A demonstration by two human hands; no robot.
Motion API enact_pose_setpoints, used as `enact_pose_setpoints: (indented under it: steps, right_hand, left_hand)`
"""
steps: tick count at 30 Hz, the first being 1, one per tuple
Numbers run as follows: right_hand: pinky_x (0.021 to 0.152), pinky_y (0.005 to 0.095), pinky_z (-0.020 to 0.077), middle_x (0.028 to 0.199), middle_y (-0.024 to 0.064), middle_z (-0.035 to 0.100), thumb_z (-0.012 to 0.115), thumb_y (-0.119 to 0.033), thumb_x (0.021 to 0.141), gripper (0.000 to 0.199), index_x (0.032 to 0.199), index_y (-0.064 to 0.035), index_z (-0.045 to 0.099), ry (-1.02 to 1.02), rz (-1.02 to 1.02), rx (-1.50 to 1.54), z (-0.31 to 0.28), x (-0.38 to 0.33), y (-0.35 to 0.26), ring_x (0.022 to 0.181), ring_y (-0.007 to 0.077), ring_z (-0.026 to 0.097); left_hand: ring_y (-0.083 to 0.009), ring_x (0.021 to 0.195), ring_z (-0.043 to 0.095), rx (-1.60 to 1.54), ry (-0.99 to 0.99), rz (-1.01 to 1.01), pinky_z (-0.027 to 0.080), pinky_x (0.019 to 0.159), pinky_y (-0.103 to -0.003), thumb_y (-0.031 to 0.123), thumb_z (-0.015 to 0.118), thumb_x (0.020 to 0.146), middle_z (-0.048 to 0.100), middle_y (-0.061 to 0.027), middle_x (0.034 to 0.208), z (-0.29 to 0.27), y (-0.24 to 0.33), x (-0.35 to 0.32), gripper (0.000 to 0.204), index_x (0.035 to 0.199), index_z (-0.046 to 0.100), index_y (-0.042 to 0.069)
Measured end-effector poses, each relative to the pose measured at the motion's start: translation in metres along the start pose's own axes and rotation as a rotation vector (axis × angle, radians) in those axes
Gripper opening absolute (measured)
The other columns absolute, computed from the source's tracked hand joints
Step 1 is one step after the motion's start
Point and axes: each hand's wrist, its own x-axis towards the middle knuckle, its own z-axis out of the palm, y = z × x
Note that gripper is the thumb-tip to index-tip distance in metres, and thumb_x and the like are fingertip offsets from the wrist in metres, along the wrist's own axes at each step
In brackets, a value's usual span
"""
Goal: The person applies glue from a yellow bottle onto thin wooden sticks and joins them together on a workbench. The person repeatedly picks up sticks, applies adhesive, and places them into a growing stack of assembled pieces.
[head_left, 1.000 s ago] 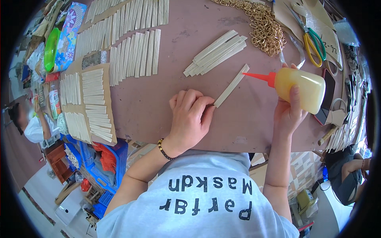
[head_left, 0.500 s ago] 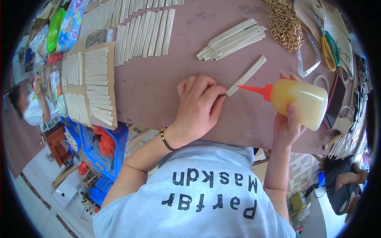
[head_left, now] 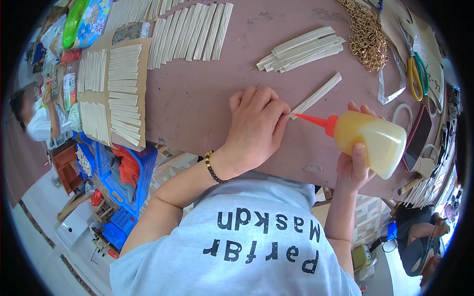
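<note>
A single pale, flat strip [head_left: 316,96] lies slantwise on the table in front of me. Its near end is at the fingertips of my left hand [head_left: 259,126], whose thumb and index finger are pinched together there. My right hand [head_left: 356,165] is wrapped round a squeeze bottle of yellowish liquid [head_left: 371,140], tipped so that its red nozzle [head_left: 316,122] points left. The nozzle's tip is at the strip's near end, close to my left fingertips; whether it touches cannot be made out. Beyond the strip sits a stacked pile of similar strips [head_left: 302,49].
Rows of strips [head_left: 192,32] lie at the far left, more on a cardboard sheet [head_left: 142,93]. At the far right are gold chain [head_left: 368,37], scissors [head_left: 416,74] and a dark phone-like slab [head_left: 417,133]. Blue baskets [head_left: 143,172] stand below left; other people are at both sides.
The nozzle tip has moved along the strip to its near end, and the bottle tilts a little more. My left hand keeps its pinch at that end. The whole view has shifted slightly.
</note>
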Motion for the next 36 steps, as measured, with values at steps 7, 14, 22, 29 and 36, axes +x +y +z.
enact_pose_setpoints:
  steps: [7, 14, 22, 29, 36]
  right_hand:
    - [0.097, 0.0514, 0.0449, 0.128, 0.0219, 0.050, 0.068, -0.023, 0.083, 0.058, 0.131, -0.0051, 0.041, -0.023, -0.031, 0.002, -0.003, 0.005, 0.001, 0.119, 0.0443, 0.049]
    - [0.097, 0.0515, 0.0456, 0.128, 0.0220, 0.049, 0.065, -0.021, 0.085, 0.055, 0.131, -0.0034, 0.041, 0.054, -0.117, -0.050, -0.009, 0.020, 0.001, 0.119, 0.0445, 0.049]
    - [0.098, 0.0509, 0.0453, 0.129, 0.0222, 0.048, 0.064, -0.018, 0.087, 0.052, 0.130, -0.0020, 0.040, 0.043, -0.148, -0.045, -0.017, 0.030, 0.001, 0.121, 0.0440, 0.048]
    - [0.098, 0.0496, 0.0461, 0.129, 0.0223, 0.049, 0.063, -0.018, 0.088, 0.050, 0.129, -0.0017, 0.039, 0.211, -0.162, -0.060, -0.014, 0.041, 0.000, 0.120, 0.0427, 0.049]
    - [0.097, 0.0477, 0.0455, 0.129, 0.0207, 0.049, 0.066, -0.013, 0.085, 0.053, 0.130, -0.0025, 0.040, 0.209, -0.107, 0.002, -0.017, 0.036, -0.002, 0.120, 0.0388, 0.050]
  left_hand:
    - [-0.0208, 0.088, 0.049, 0.013, -0.023, -0.013, 0.030, 0.083, -0.037, 0.005, 0.067, 0.076, 0.050, -0.0019, 0.086, -0.003, 0.003, 0.002, 0.011, 0.083, 0.062, 0.011]
    - [-0.0209, 0.087, 0.049, 0.019, -0.034, -0.018, 0.030, 0.082, -0.037, 0.004, 0.067, 0.075, 0.051, -0.0016, 0.085, -0.001, 0.005, 0.004, 0.012, 0.083, 0.061, 0.011]
    - [-0.0215, 0.084, 0.050, 0.035, -0.019, -0.024, 0.031, 0.081, -0.038, 0.004, 0.066, 0.075, 0.050, -0.0021, 0.084, 0.000, 0.010, 0.006, 0.012, 0.082, 0.060, 0.011]
    - [-0.0224, 0.078, 0.052, 0.073, -0.048, -0.033, 0.032, 0.079, -0.037, 0.003, 0.066, 0.075, 0.051, -0.0028, 0.078, 0.000, 0.012, 0.007, 0.012, 0.081, 0.059, 0.011]
    - [-0.0215, 0.077, 0.052, 0.113, -0.052, -0.014, 0.033, 0.077, -0.037, 0.003, 0.065, 0.076, 0.051, -0.0024, 0.077, 0.000, 0.015, 0.008, 0.013, 0.083, 0.057, 0.010]
